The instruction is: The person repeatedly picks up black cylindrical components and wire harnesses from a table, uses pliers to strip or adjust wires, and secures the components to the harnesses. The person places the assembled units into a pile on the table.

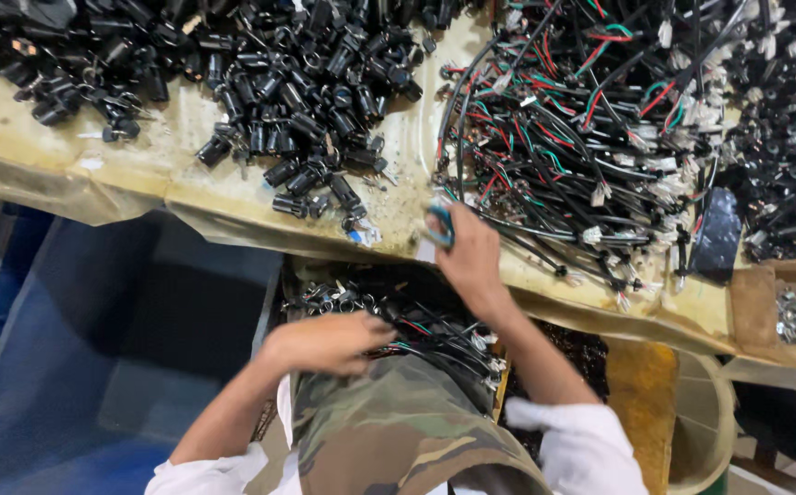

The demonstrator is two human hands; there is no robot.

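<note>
Below the bench, wire-filled bin point(434, 321) under left hand point(324, 344)

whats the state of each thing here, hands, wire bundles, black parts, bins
left hand: resting on the lap wire bundle
right hand: raised, gripping a small blue tool
black cylindrical parts: heaped loose
wire harnesses: tangled pile
blue bin: open
</note>
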